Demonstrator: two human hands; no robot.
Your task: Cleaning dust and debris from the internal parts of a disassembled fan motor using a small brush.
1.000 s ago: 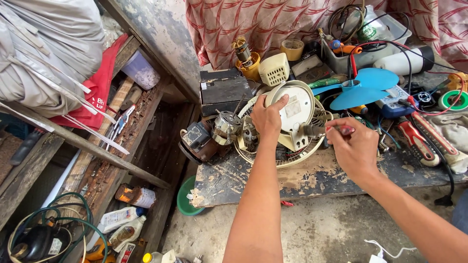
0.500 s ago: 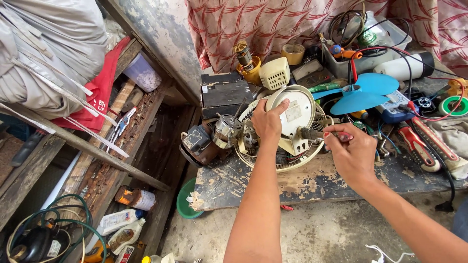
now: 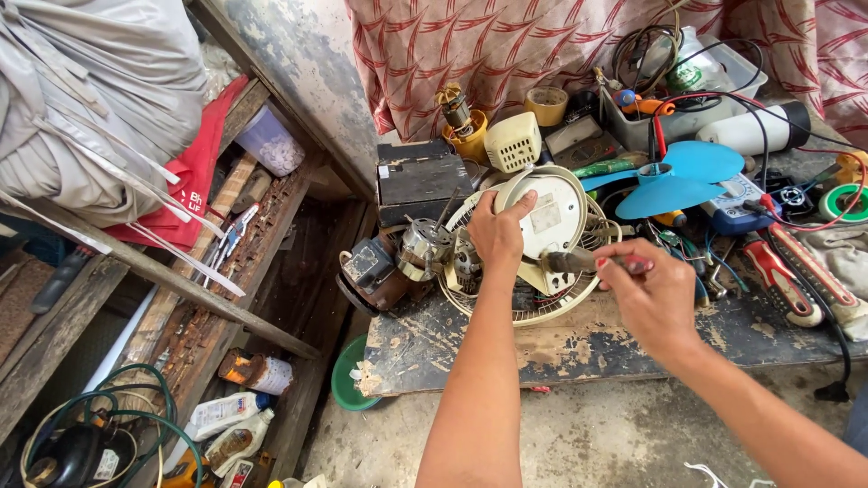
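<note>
A cream fan guard with its round centre cover [image 3: 551, 217] lies on the worn wooden bench [image 3: 561, 348]. My left hand [image 3: 495, 237] grips the left edge of that cover. My right hand [image 3: 646, 294] holds a thin red-handled brush [image 3: 579, 262] whose dark bristle end rests against the lower part of the cover. A small electric motor [image 3: 418, 248] lies just left of the guard, beside a dark rusty part [image 3: 369, 271]. A blue fan blade [image 3: 683, 176] sits behind and to the right.
Red-handled pliers [image 3: 778, 280], a multimeter [image 3: 737, 203], tape rolls, cables and a grey tub crowd the bench's right and back. A black box [image 3: 418, 181] stands behind the motor. Wooden shelves with clutter, bottles and a green hose fill the left. A green bowl [image 3: 348, 380] sits below the bench.
My right hand has shifted slightly left, bringing the brush tip against the fan cover. My left hand stays on the cover's edge.
</note>
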